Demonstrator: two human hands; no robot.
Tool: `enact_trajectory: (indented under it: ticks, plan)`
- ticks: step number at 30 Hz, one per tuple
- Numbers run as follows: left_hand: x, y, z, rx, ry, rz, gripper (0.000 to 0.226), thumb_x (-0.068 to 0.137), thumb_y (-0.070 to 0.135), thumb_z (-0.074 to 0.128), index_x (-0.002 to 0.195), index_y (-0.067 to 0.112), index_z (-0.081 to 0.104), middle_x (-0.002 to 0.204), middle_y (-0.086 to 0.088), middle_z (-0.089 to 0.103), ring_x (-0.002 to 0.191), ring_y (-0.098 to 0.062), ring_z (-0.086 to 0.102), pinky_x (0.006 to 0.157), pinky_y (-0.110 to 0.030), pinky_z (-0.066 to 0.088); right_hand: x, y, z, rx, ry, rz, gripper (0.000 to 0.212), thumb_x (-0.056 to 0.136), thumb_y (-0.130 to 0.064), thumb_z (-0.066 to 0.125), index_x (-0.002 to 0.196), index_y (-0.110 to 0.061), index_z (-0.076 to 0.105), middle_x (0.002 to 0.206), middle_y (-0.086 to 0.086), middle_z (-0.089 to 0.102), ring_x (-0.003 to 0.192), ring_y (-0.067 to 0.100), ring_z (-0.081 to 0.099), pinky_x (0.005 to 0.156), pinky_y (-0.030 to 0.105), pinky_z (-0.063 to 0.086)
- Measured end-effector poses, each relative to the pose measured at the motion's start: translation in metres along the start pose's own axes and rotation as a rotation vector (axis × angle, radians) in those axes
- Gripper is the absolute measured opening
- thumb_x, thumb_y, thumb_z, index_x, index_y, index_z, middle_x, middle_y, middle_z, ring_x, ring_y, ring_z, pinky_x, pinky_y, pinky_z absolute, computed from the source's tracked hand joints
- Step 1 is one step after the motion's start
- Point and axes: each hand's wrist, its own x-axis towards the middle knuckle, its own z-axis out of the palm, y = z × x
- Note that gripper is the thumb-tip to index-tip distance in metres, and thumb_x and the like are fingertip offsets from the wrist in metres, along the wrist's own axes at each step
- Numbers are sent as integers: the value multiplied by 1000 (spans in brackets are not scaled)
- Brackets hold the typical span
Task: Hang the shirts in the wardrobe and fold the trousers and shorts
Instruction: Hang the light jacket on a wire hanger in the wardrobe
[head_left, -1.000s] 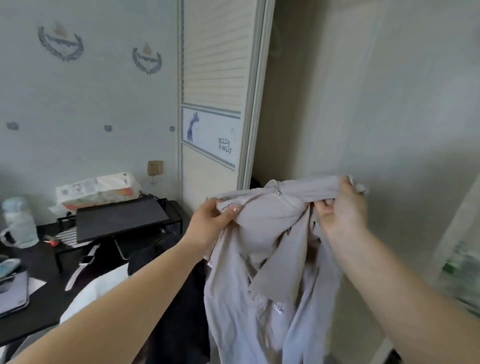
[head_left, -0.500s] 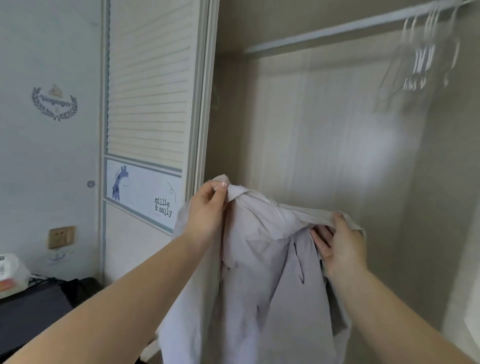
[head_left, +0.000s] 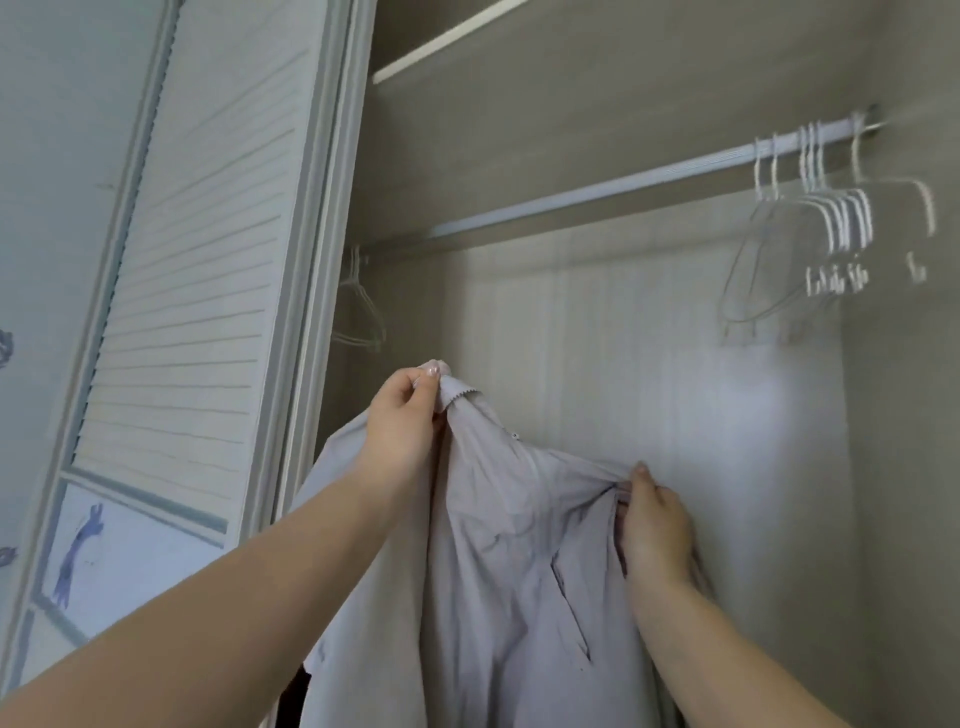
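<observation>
- The shirt (head_left: 498, 561) hangs lengthwise below the rail (head_left: 597, 187), left hand (head_left: 402, 415) pinching its top edge, right hand (head_left: 654, 525) gripping lower.
- The hangers (head_left: 831, 218) sit at the rail's right end — up and right, nearer the right hand.

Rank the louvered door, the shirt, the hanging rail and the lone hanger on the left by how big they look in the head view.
1. louvered door, largest.
2. shirt, though it is near the camera and cut off by the frame.
3. hanging rail, long but thin.
4. lone hanger, smallest, faint in shadow.
</observation>
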Motion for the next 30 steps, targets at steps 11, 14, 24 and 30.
enact_trajectory:
  ticks: [11,14,24,30]
  plan:
    - [109,-31,78,-68,-44,59,44,92,36,53,53,24,39,52,9,33,55,-15,30,59,-31,29,98,-33,6,-633,2,-478,38,95,-47,45,77,-20,64,72,-7,66,73,13,60,63,26,44]
    - [129,-42,101,-102,-108,60,48,91,36,55,48,24,39,50,10,33,55,-15,29,56,-31,25,118,-68,0,-783,79,-550,30,92,-49,46,77,-26,58,64,-8,67,64,15,65,66,28,50]
    - [131,-68,179,-164,-306,102,38,96,32,54,62,18,44,58,2,41,57,-16,35,57,-30,30,155,-200,-22,-2026,536,-1274,29,60,-19,81,84,-9,68,88,9,62,85,29,57,69,32,41]
    - [131,-75,199,-236,-409,36,37,97,31,54,64,15,45,46,5,36,45,-15,29,46,-24,24,154,-250,-25,-2211,663,-925,33,90,-7,48,122,-12,57,124,11,52,117,29,47,86,34,34]
